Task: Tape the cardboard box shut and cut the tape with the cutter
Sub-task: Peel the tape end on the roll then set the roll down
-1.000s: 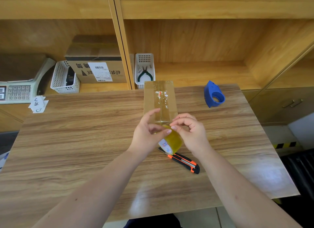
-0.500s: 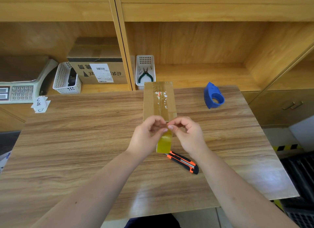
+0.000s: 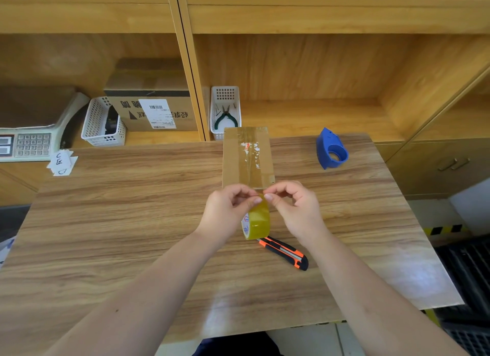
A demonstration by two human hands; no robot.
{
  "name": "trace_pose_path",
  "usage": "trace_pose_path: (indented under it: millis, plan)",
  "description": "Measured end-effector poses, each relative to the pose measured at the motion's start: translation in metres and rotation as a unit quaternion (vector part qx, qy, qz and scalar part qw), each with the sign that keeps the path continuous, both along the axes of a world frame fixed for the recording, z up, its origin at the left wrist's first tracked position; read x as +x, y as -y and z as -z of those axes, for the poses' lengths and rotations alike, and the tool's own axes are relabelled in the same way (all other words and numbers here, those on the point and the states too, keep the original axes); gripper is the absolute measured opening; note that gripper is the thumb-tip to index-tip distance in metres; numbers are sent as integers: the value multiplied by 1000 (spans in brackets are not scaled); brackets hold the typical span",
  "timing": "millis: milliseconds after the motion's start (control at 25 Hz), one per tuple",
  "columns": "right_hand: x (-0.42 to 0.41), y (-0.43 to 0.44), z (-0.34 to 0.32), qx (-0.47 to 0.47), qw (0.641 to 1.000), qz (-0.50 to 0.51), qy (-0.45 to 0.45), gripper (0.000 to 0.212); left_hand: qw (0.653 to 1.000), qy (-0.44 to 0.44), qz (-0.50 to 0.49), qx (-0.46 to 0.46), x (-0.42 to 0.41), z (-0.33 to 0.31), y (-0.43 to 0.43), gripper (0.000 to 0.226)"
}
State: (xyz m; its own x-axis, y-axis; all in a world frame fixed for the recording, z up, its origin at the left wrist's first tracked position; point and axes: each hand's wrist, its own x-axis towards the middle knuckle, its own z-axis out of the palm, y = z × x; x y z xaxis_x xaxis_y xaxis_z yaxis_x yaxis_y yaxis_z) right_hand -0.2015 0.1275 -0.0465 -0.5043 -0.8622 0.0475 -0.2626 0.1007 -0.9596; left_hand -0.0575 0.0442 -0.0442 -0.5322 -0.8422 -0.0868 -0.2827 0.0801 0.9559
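A narrow brown cardboard box (image 3: 246,156) lies lengthwise at the middle of the wooden table (image 3: 132,223), with clear tape and label scraps along its top. Just in front of its near end, a roll of yellowish clear tape (image 3: 256,221) hangs on edge. My left hand (image 3: 228,209) and my right hand (image 3: 297,209) both pinch the tape's top at the box's near edge, fingertips almost touching. An orange and black cutter (image 3: 285,252) lies on the table just below the roll, untouched.
A blue tape dispenser (image 3: 331,150) stands at the table's back right. Behind the table, shelves hold a white basket with pliers (image 3: 225,111), a labelled cardboard carton (image 3: 153,109), another white basket (image 3: 102,123) and a scale (image 3: 29,132). Paper notes (image 3: 62,163) sit at the back left.
Both hands rose slightly toward the box's near edge and drew together. The roll turned from angled to hanging edge-on below the fingers. The cutter stayed put.
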Motion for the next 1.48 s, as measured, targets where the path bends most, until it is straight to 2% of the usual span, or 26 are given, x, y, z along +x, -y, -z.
trace_pose_path:
  millis: [160, 400, 480, 600, 720, 840, 960, 1120, 1280, 1480]
  plan:
    - [-2, 0, -2, 1, 1000, 5, -10, 25, 999, 28, -2, -16, -4, -1, 2, 11]
    - [-8, 2, -6, -8, 1000, 19, -5, 30, 999, -41, -4, 6, -13, -5, 5, 13]
    - [-11, 4, -9, -17, 1000, 15, -13, 36, 1000, -18, 19, -14, -12, -7, 8, 35]
    - [-16, 5, -20, -23, 999, 4, -25, 37, 996, 39, 80, -21, -12, -11, 15, 86]
    - [-22, 5, -28, -29, 999, -9, -41, 33, 981, 100, 166, -3, -16, -11, 22, 110]
    - [-27, 4, -37, -46, 998, -17, -43, 24, 968, 127, 217, 28, -17, -8, 25, 104]
    - [-30, 4, -46, -61, 997, -21, -50, 18, 970, 86, 217, 69, -18, -6, 22, 91]
    - [-37, 9, -54, -48, 997, 10, -58, 14, 973, 63, 211, 69, -21, -8, 15, 98]
    - [-41, 17, -61, -8, 998, 29, -53, 16, 979, 37, 196, 45, -20, -12, 6, 119]
    - [-42, 25, -54, 27, 998, 36, -46, 12, 982, 34, 188, -11, -18, -19, 8, 118]
